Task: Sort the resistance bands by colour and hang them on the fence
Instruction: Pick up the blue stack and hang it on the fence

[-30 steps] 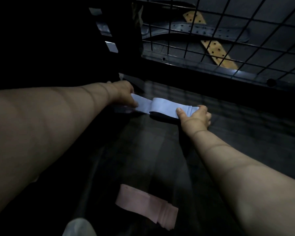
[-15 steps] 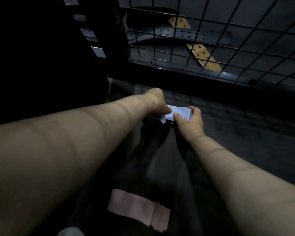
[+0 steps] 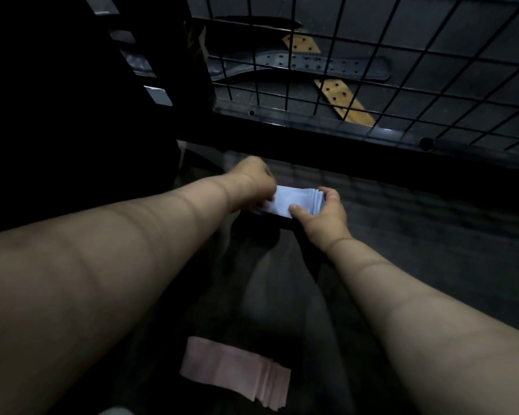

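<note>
Both hands hold the folded blue band (image 3: 294, 200) low over the floor (image 3: 432, 241), near the foot of the fence (image 3: 372, 70). The left hand (image 3: 252, 181) grips one end. The right hand (image 3: 321, 217) pinches the layered end between thumb and fingers (image 3: 328, 195). The band looks light, floppy and stretchy, so it is best clamped across all layers or the folds may spill. The pink band (image 3: 237, 369) lies folded on the floor, nearer the person. No writing shows.
</note>
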Demonstrator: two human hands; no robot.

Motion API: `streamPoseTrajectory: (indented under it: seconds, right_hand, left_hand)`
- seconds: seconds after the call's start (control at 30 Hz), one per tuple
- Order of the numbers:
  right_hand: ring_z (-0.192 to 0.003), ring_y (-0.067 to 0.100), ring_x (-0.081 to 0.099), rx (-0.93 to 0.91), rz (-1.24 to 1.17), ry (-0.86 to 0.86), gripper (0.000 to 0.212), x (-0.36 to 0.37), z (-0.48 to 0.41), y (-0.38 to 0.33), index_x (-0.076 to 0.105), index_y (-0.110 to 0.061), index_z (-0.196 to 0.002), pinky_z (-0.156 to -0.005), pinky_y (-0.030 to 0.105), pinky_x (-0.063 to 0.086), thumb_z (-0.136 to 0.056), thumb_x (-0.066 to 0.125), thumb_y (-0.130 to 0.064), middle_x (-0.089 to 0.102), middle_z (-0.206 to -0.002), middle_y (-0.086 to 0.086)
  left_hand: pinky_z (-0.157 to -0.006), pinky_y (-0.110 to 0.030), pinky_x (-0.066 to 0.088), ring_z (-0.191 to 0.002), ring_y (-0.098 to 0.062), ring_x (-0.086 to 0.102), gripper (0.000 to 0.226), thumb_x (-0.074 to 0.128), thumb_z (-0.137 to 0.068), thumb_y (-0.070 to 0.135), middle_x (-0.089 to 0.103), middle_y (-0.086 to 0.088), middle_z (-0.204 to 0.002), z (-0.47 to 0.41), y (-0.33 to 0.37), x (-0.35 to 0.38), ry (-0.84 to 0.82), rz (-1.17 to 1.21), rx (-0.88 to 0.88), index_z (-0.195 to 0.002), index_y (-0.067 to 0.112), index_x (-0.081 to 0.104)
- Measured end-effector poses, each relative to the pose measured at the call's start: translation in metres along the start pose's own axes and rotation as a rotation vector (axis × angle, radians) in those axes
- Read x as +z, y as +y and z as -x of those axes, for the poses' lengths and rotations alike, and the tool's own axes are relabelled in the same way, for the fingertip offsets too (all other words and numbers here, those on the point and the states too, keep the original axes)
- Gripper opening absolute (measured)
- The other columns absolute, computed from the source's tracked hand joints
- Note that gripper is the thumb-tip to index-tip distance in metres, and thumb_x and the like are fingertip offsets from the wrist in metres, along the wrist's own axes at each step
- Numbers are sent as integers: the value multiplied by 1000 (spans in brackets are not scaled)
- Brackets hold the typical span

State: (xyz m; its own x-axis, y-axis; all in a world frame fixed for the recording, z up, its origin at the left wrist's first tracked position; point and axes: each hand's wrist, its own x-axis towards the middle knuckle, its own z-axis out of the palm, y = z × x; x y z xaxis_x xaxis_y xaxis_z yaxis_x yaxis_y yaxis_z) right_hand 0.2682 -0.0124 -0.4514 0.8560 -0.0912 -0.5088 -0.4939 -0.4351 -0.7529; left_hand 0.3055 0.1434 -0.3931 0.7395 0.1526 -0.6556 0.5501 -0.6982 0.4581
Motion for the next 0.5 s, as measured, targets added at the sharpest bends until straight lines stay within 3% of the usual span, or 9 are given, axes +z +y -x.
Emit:
streamPoseTrajectory:
  seconds: [0.07,0.17,0.3,0.4,0.5]
  right_hand:
    - [-123,24,51,5,9,-8,74,-2,-4,0,39,-15,-141,-102,27,39,-80,80,-26,47,-139,10]
    - [-120,23,53,37,-13,-20,80,-6,-8,-1,36,-11,-142,-104,32,43,-78,82,-24,49,-131,5]
    - [-103,22,63,72,-112,-70,76,-6,-10,-1,49,-11,-133,-91,38,56,-68,88,-14,60,-122,7]
    - [-91,24,68,10,-83,-115,53,-7,-6,-1,62,-27,-100,-77,41,62,-57,90,-13,63,-113,13]
    - [-87,15,63,-101,-2,-121,53,-9,0,7,57,-30,-91,-78,25,59,-50,89,-19,59,-112,8]
  left_hand:
    - [-102,-34,47,-122,-27,54,45,60,-81,13,56,-7,-132,-1,-13,-6,169,-178,94,-125,23,63]
    - [-113,-33,34,-134,-29,36,69,70,-79,19,38,-3,-144,-4,-33,-11,6,-394,208,-142,32,46]
    - [-107,-32,39,-124,-24,47,66,81,-71,18,48,-3,-132,-9,-55,-9,6,-330,385,-130,25,54]
    - [-100,-28,41,-114,-17,44,63,87,-65,24,39,2,-121,-3,-66,-4,60,-307,471,-117,24,52]
    - [-99,-23,38,-112,-18,47,44,79,-73,24,36,1,-115,2,-76,1,133,-266,548,-106,20,51]
